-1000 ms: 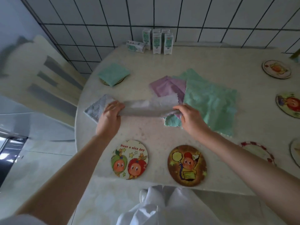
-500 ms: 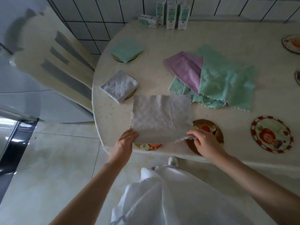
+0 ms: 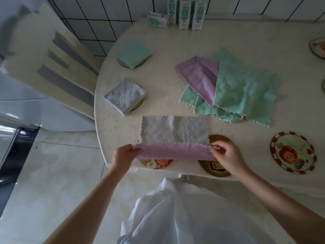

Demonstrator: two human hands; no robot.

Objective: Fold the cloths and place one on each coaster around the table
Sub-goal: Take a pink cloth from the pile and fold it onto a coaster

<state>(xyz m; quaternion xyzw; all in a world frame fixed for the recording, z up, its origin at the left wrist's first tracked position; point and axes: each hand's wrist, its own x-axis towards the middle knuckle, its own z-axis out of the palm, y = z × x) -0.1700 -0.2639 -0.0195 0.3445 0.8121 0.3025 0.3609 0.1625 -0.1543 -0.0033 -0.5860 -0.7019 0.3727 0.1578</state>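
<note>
A grey cloth [image 3: 174,130] with a pink underside lies at the near table edge, its near edge turned up to show a pink band. My left hand [image 3: 123,156] pinches the near left corner and my right hand [image 3: 226,155] pinches the near right corner. The cloth partly covers two coasters: a fruit one [image 3: 155,163] and a brown one [image 3: 215,169]. A folded grey cloth [image 3: 124,95] and a folded green cloth [image 3: 132,52] each sit on a coaster at the left. A pile of unfolded pink [image 3: 198,74] and green cloths [image 3: 244,88] lies mid-table.
A bare red-rimmed coaster [image 3: 292,152] lies at the near right, another coaster [image 3: 318,47] at the far right edge. Small cartons [image 3: 183,14] stand against the tiled wall. A pale chair [image 3: 51,57] is at the table's left. White fabric [image 3: 184,212] hangs below.
The grey cloth was pulled from mid-table to the near edge and spread flat; now both hands are lifting its near edge up and over, showing the pink underside.
</note>
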